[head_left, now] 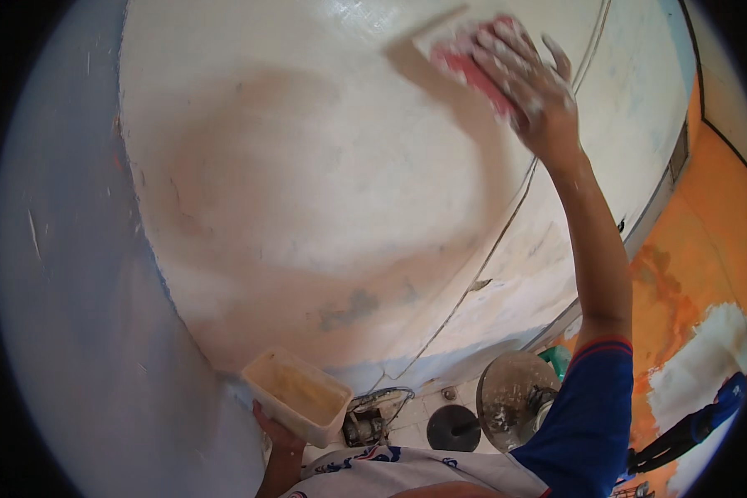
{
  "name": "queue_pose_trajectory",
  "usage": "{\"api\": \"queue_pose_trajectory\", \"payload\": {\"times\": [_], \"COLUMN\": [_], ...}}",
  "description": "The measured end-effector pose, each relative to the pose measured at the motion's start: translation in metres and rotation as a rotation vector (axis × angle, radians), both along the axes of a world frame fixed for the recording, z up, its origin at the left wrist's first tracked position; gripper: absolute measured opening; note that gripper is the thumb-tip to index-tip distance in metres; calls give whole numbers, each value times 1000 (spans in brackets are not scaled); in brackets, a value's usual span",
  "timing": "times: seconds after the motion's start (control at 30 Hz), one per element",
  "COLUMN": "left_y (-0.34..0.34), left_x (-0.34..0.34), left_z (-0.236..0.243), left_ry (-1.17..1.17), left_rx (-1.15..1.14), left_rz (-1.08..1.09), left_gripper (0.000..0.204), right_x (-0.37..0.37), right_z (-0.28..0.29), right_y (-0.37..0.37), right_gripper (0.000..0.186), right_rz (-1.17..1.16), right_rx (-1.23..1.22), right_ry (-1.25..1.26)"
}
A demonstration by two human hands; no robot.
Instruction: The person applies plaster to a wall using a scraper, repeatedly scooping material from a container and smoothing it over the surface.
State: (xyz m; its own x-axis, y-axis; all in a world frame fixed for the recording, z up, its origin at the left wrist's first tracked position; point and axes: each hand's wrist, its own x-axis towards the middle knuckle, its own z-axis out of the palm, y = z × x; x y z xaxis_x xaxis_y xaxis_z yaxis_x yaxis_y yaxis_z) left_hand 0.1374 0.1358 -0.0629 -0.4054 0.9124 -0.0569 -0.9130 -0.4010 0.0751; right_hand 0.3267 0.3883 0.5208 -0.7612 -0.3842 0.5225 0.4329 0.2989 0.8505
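Note:
High on the cream wall point(324, 166), my right hand point(539, 100), whitened on the fingers, grips a red flat scraper point(465, 66) whose pale edge is at or very near the surface and casts a shadow on it. Low at the left, my left hand point(278, 433) holds a white rectangular plastic container point(307, 398) with a pale yellowish inside. A thin dark cable or crack point(495, 249) runs diagonally down the wall beside my right arm.
A grey-blue wall point(66, 249) meets the cream one at the left. Below are a dark round disc point(454, 432), a stained round object point(506, 398) and jumbled equipment point(363, 425). At right stand an orange, patchy wall point(676, 274) and part of another person in blue point(726, 394).

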Motion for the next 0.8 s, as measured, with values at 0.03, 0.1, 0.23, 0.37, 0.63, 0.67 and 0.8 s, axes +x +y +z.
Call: {"api": "queue_pose_trajectory", "payload": {"times": [0.03, 0.1, 0.23, 0.37, 0.63, 0.67, 0.8], "left_y": [5, 4, -4, -9, -10, -12, -12], "left_x": [3, 4, -3, -2, -21, -25, -30], "left_z": [-1, -1, 3, 2, 4, 5, 14], "left_ry": [21, 11, -34, -24, 39, 32, 78], "left_rx": [30, 8, -104, -13, -62, -85, -77], "left_rz": [-7, -11, 73, 62, 12, 43, 3], "left_gripper": [79, 79, 79, 78, 77, 77, 76], "right_x": [-7, -4, 14, 17, -45, -54, -38], "right_z": [9, -12, -104, -84, -125, -159, -141], "right_y": [3, 20, 45, 9, 27, 5, -22], "right_gripper": [59, 59, 58, 50, 37, 36, 35], "right_rz": [12, 21, 28, 232, 67, 45, 25], "right_rx": [38, -106, -250, -284, 37, -105, -231], "right_ry": [25, 10, -76, 151, 212, 165, 311]}}
